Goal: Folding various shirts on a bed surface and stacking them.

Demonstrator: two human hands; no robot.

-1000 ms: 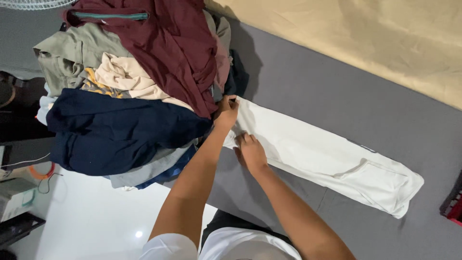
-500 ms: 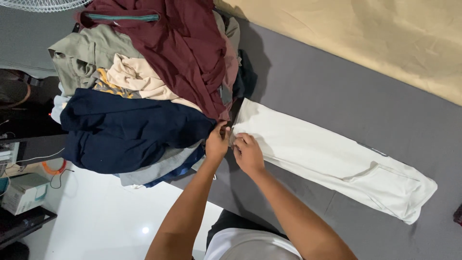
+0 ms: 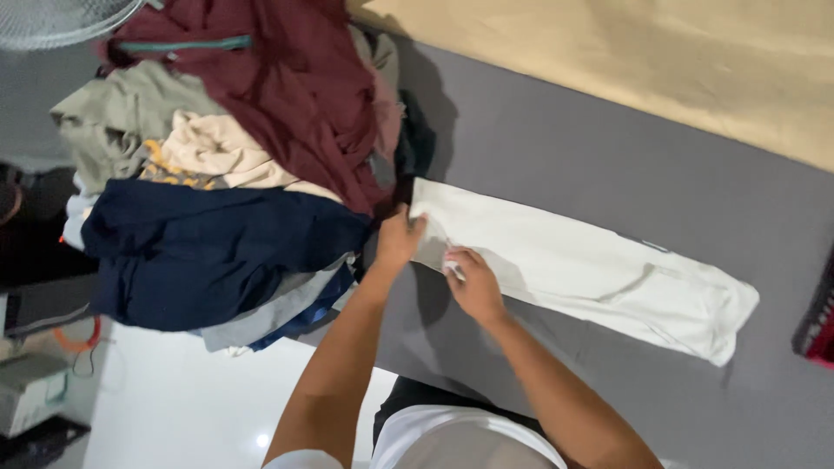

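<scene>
Hands have shifted: left hand (image 3: 398, 241) now pinches the white trousers' (image 3: 573, 269) left end; right hand (image 3: 473, 282) grips its near edge, lifting it.

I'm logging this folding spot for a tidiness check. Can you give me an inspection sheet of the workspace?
Surface: grey mattress, tan sheet beyond.
Job's things: white trousers laid flat.
Clutter: clothes pile, maroon and navy on top.
Grippers: left hand and right hand pinch the trousers' near end.
Cables: orange cable on the floor, left.
Surroundings: fan, white floor, box.
</scene>
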